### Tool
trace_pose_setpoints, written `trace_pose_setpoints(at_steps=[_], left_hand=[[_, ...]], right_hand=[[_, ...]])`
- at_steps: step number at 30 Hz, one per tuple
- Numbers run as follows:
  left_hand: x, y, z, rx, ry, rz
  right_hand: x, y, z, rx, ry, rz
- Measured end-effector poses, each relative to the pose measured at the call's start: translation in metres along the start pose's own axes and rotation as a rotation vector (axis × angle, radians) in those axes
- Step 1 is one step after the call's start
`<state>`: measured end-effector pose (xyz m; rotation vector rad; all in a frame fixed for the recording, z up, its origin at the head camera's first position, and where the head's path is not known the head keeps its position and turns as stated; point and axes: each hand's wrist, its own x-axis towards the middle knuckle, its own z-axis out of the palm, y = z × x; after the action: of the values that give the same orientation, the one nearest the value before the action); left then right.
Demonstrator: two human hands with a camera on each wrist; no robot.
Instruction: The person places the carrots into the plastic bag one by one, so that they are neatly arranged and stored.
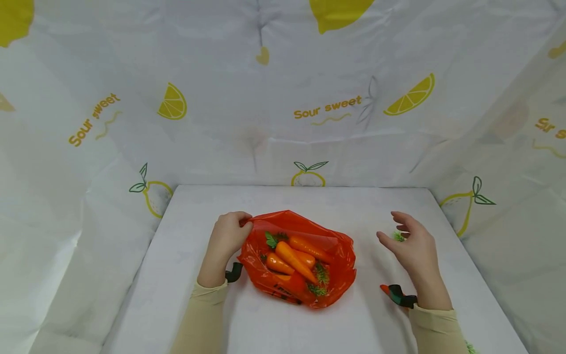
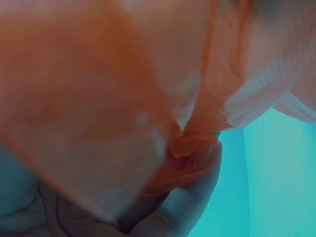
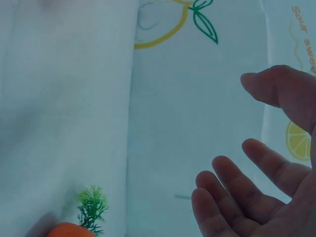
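A red plastic bag lies with its mouth spread wide on the white table. Inside it are several orange carrots with green leafy tops. My left hand pinches the bag's far-left rim; in the left wrist view the thin film of the bag bunches at the fingertips and covers much of the hand. To the right of the bag, my right hand is raised over the table, fingers spread and holding nothing. Beneath it, a green sprig shows in part, and the right wrist view has an orange carrot at its lower edge.
An orange tip peeks out beside the right wrist's dark strap. Another bit of green shows by the right sleeve. White cloth walls printed with lemons surround the table at the back and sides.
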<state>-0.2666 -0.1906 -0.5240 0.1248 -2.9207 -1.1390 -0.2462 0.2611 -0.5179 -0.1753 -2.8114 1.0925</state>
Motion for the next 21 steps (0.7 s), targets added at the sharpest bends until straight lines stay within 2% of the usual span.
trace_pose_setpoints(at_steps=[5,14,21], left_hand=[[0.0,0.0,0.0,0.004,-0.001,0.0],[-0.001,0.001,-0.001,0.004,0.005,0.005],[-0.001,0.001,-0.001,0.006,0.006,0.005]], right_hand=[[0.003,0.022,0.002,0.028,-0.008,0.063],[0.009,0.053,0.005,-0.008,0.045,0.066],[0.013,0.071,0.008,-0.032,0.042,0.136]])
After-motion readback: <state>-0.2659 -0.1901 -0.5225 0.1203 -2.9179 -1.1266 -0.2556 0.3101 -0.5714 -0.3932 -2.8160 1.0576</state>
